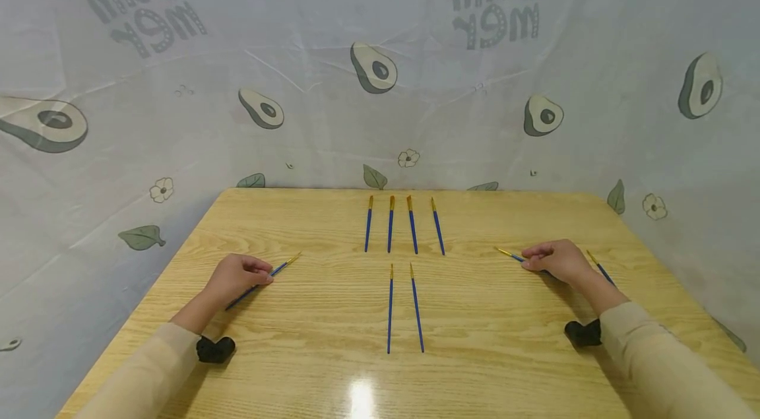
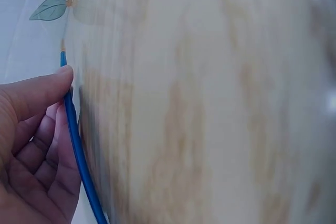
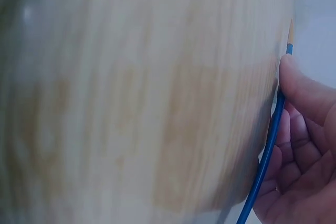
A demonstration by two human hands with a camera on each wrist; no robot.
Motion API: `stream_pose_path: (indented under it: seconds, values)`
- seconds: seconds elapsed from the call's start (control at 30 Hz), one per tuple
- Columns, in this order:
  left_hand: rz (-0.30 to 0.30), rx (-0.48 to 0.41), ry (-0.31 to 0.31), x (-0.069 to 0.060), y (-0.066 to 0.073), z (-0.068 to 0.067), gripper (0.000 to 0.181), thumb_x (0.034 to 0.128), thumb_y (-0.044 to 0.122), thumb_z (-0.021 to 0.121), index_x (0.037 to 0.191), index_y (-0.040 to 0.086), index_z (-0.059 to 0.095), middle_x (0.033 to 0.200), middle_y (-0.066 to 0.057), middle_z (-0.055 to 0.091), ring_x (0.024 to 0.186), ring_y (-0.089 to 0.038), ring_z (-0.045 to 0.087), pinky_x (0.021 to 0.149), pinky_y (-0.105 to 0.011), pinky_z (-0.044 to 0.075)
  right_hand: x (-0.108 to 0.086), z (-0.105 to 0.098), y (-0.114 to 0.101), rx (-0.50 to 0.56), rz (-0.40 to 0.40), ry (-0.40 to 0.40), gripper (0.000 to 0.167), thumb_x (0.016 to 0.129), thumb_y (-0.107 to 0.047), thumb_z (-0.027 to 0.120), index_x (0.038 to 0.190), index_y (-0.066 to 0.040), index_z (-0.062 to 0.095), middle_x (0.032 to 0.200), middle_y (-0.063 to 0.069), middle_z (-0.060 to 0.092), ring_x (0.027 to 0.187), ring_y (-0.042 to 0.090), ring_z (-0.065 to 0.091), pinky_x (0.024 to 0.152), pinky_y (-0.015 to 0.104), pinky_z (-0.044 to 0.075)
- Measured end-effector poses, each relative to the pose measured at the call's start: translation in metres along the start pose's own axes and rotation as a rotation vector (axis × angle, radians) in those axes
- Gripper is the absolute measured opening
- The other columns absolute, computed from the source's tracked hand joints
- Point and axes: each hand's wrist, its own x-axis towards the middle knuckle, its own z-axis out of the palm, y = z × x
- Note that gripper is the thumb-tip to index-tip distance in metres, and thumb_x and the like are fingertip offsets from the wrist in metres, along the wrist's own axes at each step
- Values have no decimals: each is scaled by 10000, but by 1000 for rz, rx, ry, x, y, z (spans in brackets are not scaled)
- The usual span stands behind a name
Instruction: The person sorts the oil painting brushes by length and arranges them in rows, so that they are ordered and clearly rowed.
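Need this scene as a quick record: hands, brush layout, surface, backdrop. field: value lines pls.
left_hand: left hand pinches a brush
right_hand: right hand pinches another brush
back_row: four brushes, bristles toward backdrop
front_row: two brushes, bristles also toward backdrop
lone_brush: side brush by the right wrist, lower end apparently hidden
brushes_visible: nine, blue handles
surface: wood-grain table
backdrop: pale cloth, avocado, leaf and flower prints
held_brushes_touching_table: cannot tell
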Motion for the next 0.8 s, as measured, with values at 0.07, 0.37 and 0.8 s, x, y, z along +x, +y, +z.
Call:
stream_pose_path:
  seconds: [0.07,0.37,0.8]
  values:
    - [-6,-12,-5,0,0,-1,250,853,176,766,1045,20,734,893,-16,687,816,-169,618,670,-312,510,0,-1,-1,4,4,-1,416,888,-243,736,1183,42,663,1038,122,644,963,288,567,791,395,475]
    - [-4,-96,-51,2,9,-3,302,883,189,737,1127,14,706,920,-50,671,730,-197,571,599,-309,501,-4,-5,-6,26,9,2,493,901,-297,719,1251,37,624,1092,127,637,983,265,573,807,380,490]
    - [44,-214,-159,0,38,12,310,914,179,703,1166,1,685,934,-79,661,797,-200,602,673,-337,533,-13,2,-27,103,-39,-51,493,932,-285,680,1290,41,588,1130,160,622,1001,291,590,785,375,522]
